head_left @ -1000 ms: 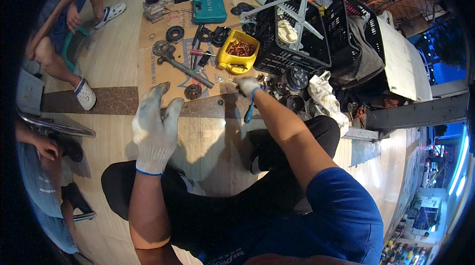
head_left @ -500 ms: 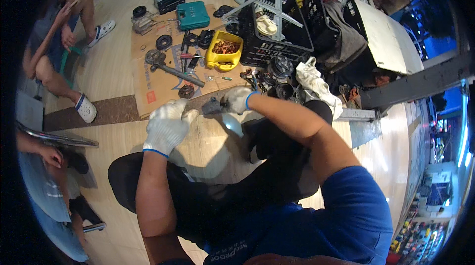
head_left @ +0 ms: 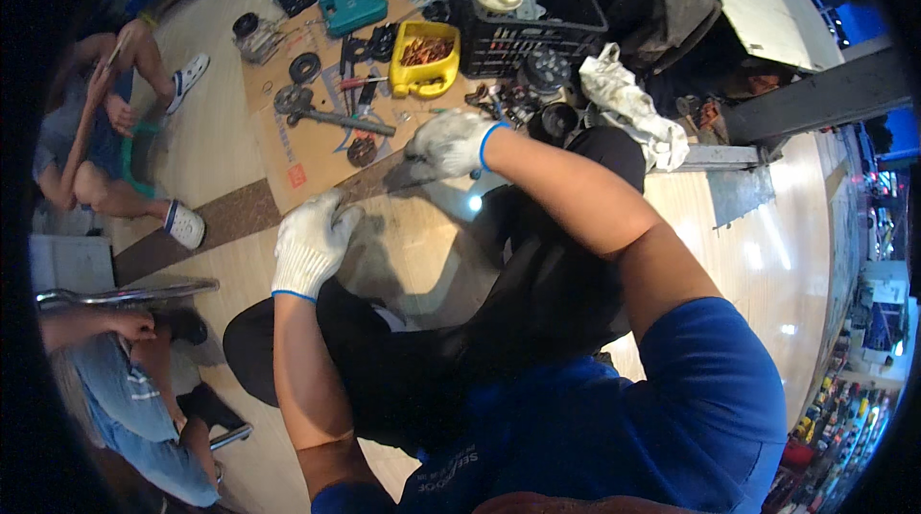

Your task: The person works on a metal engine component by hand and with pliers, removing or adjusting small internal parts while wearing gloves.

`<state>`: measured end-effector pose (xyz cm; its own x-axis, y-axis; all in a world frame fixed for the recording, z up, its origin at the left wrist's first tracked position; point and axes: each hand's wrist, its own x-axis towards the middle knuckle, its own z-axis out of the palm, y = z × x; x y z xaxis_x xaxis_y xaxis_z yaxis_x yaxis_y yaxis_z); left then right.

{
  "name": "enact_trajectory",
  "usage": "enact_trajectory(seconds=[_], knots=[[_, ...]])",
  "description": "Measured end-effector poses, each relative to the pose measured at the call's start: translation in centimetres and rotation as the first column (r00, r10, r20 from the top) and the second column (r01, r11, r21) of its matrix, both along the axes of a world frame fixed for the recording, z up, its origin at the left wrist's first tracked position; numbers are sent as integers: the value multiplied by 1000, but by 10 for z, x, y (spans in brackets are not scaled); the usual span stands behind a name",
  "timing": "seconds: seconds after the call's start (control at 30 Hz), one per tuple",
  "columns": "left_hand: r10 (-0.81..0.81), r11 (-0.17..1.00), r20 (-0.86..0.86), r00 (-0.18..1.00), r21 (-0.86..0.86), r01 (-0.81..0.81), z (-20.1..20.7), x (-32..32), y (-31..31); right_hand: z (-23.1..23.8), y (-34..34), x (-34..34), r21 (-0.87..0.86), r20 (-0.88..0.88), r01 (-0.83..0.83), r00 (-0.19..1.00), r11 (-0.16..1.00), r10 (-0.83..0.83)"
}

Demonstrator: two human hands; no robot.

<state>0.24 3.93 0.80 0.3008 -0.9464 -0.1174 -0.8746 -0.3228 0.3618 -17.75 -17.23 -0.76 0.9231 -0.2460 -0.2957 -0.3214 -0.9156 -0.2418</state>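
Note:
My left hand, in a white knit glove with a blue cuff, hovers over the wooden floor with its fingers loosely bent. Thumb and fingers stand apart, and nothing shows between them. My right hand, gloved alike, is curled closed near the front edge of the cardboard sheet. Its back hides most of what it grips; only something dark shows below the fingers. Beyond it on the cardboard lie a grey metal part with a long shaft, a small round copper-coloured part and a red-handled screwdriver.
A yellow cut-open jug holds copper-coloured pieces. Behind it stand a teal case and a black crate. A white cloth lies to the right, beside a dark metal beam. Two people sit at the left; a white clog shows there.
My right hand has turned over the dark grey part that showed below its fingers, mostly hiding it. My left hand stays low over the floor. The whole view has shifted slightly.

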Motion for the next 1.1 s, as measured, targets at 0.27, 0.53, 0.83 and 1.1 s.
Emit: enact_trajectory(seconds=[0.27,0.53,0.83,1.1], knots=[[156,984,-20,988,89,-153,16,21,8,-2,-36,8,-13,-13,99,995,995,-99],[139,990,-34,990,25,-138,3,23,6,9,-36,8,13,53,84,995,996,-85],[167,981,-18,986,-96,-168,7,25,5,-23,-45,6,24,81,71,994,997,-73],[237,948,33,971,-227,-224,7,34,10,-28,-41,8,7,42,61,997,998,-61]])
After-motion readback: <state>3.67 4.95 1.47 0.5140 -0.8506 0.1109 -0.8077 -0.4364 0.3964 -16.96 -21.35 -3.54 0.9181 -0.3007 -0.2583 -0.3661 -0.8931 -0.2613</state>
